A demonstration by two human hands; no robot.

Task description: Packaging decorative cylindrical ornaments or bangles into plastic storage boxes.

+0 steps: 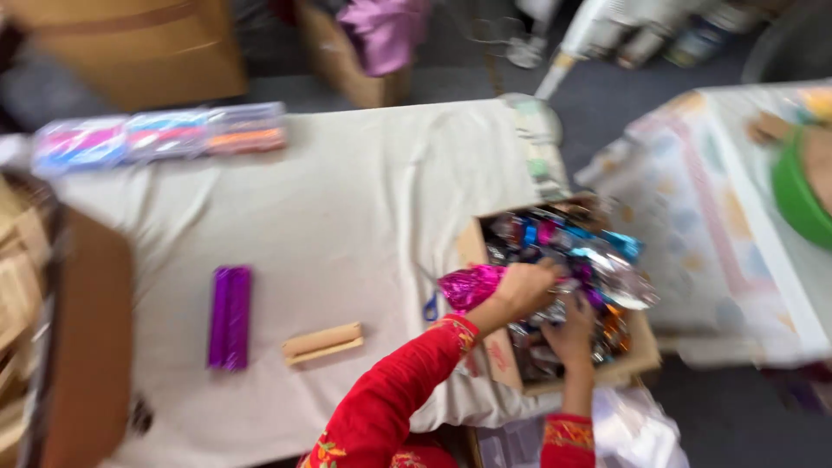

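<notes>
Magenta foil piece [470, 286] sits at the near-left edge of the cardboard box [637, 351], sticking out over the box's left wall toward the cloth-covered table [347, 208]. The left hand [524, 290] is curled around its right end, fingers closed over the foil, so the shiny pink bulk pokes out to the left of the fist while the gripped end is hidden inside it. The right hand [572, 334] lies just right of and below the left one, inside the box, fingers bent down into the heap of shiny wrappers [572, 251]; the blur makes it impossible to tell whether it has closed on anything. Both arms wear red sleeves with embroidered cuffs. Left of the box, a blue scissor handle [431, 308] peeks out beside the box wall. Farther left on the cloth lie a tan cardboard strip [322, 342] and a purple foil roll [230, 316]. Well beyond the box's far-left side rests a long packet of coloured items [160, 134].
</notes>
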